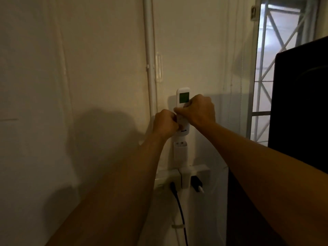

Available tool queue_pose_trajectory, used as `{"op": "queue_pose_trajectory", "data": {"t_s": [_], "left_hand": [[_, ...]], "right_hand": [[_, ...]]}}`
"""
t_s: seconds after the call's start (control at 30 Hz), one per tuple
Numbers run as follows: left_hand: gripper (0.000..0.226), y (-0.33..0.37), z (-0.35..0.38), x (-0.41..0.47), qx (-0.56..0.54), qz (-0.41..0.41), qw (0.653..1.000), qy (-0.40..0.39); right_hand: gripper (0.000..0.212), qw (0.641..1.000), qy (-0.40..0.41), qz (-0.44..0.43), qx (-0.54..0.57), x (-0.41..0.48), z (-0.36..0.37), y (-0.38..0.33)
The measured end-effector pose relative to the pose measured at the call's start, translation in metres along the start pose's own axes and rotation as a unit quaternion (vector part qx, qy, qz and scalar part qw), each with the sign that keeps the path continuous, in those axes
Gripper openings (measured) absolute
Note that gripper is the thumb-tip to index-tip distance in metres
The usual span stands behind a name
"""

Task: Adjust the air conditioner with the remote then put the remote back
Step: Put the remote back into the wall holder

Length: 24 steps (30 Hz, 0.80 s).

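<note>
A white air conditioner remote (183,98) with a small green-grey screen stands upright against the wall, just above a white wall holder (180,153). My right hand (198,110) is wrapped around its middle from the right. My left hand (164,124) grips its lower left side. The remote's bottom end with a printed logo shows between my hands and the holder. The air conditioner itself is out of view.
A white pipe (150,55) runs down the wall left of the remote. Below the holder sits a power strip (177,178) with a black plug and cable (179,206) and a charger. A dark cabinet (300,107) stands at right, beside a barred window (276,50).
</note>
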<state>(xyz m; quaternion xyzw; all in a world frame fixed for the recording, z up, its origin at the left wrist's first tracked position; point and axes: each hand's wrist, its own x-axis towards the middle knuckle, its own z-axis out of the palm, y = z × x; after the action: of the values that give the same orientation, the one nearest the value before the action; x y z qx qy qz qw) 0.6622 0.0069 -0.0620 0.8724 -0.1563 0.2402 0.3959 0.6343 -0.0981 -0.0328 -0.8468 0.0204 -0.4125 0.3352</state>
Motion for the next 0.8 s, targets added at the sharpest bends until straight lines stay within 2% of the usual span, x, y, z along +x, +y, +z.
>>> {"op": "queue_pose_trajectory", "data": {"t_s": [0.6,0.8], "left_hand": [[0.027,-0.032,0.030,-0.009,0.014,0.002,1.000,-0.002],[0.020,-0.038,0.043,-0.013,0.034,0.011,0.999,0.019]], "right_hand": [[0.055,1.000,-0.019,0.001,-0.004,-0.013,0.035,0.033],[0.053,0.999,-0.022,0.023,-0.006,-0.011,0.040,0.042]]}}
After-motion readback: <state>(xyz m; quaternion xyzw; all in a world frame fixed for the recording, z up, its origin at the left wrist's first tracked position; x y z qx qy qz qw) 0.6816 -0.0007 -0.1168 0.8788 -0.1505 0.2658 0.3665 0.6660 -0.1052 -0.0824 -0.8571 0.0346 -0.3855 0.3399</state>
